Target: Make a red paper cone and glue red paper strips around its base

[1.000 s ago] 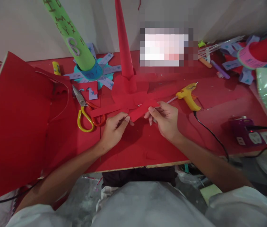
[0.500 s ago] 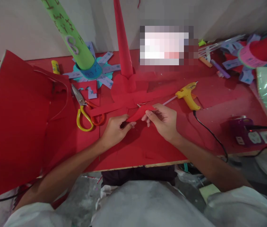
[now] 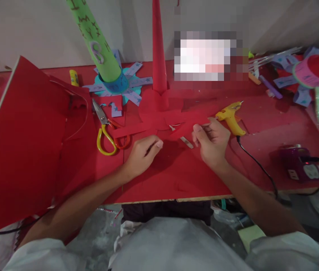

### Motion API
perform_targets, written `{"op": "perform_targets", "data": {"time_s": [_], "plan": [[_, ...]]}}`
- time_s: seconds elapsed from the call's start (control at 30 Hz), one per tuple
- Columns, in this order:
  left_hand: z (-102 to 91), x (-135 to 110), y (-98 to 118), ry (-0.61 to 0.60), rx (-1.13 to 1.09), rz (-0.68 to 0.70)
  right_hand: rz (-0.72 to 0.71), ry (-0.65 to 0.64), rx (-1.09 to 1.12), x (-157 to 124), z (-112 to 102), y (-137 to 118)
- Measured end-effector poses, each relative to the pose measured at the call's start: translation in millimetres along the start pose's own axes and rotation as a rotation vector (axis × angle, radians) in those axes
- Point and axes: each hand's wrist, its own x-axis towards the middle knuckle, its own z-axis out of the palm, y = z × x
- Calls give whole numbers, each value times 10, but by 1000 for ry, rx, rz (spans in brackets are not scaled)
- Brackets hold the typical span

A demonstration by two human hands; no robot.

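Observation:
My right hand (image 3: 211, 141) pinches one end of a red paper strip (image 3: 186, 128). The strip belongs to the flat red paper star (image 3: 153, 114) at the foot of a tall red cone (image 3: 159, 56). A small pale sliver (image 3: 186, 141) lies just under the strip, by my right thumb. My left hand (image 3: 144, 152) rests on the red tabletop (image 3: 176, 173) a little left of the strip, fingers curled in and nothing visible in them. Yellow-handled scissors (image 3: 107, 131) lie just left of that hand.
A yellow glue gun (image 3: 231, 116) lies right of my right hand, its cord running to a purple power strip (image 3: 303, 165). A green tube (image 3: 99, 45) on a blue star base stands behind. A big red sheet (image 3: 26, 139) leans at left. Paper pieces and a red tube (image 3: 314, 67) crowd the far right.
My left hand has let go of the strip's near end and settled on the table. My right hand has moved right and up with the strip. The view has shifted slightly left.

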Motion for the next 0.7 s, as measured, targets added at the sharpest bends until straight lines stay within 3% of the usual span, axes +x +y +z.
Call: {"op": "perform_targets", "data": {"time_s": [0.07, 0.17, 0.5, 0.7], "plan": [[5, -4, 9, 47, 79, 47, -21, -80, -55, -31, -6, -29], [23, -3, 5, 11, 162, 136, -22, -184, -105, -80, 7, -62], [-10, -4, -18, -47, 207, 275, -75, -219, -198, -93, 2, -74], [3, -31, 28, 30, 197, 280, -160, -285, -256, -123, 41, -74]]}}
